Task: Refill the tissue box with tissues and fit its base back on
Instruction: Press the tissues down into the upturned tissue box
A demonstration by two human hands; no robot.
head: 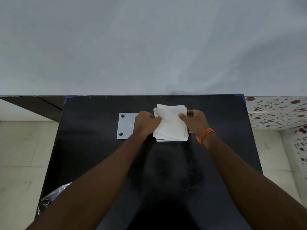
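A thick stack of white tissues (170, 123) sits over the white tissue box (171, 139), of which only the near rim shows beneath the stack. My left hand (146, 124) grips the stack's left edge, thumb on top. My right hand (194, 122), with an orange band at the wrist, grips the right edge the same way. The box's flat white base (126, 126), with two dark round pads on its left side, lies on the table to the left, partly under my left hand.
All of this rests on a black table (93, 146) pushed against a pale grey wall. A crinkled clear plastic wrapper (53, 196) pokes out at the table's near left edge. Tiled floor lies on both sides.
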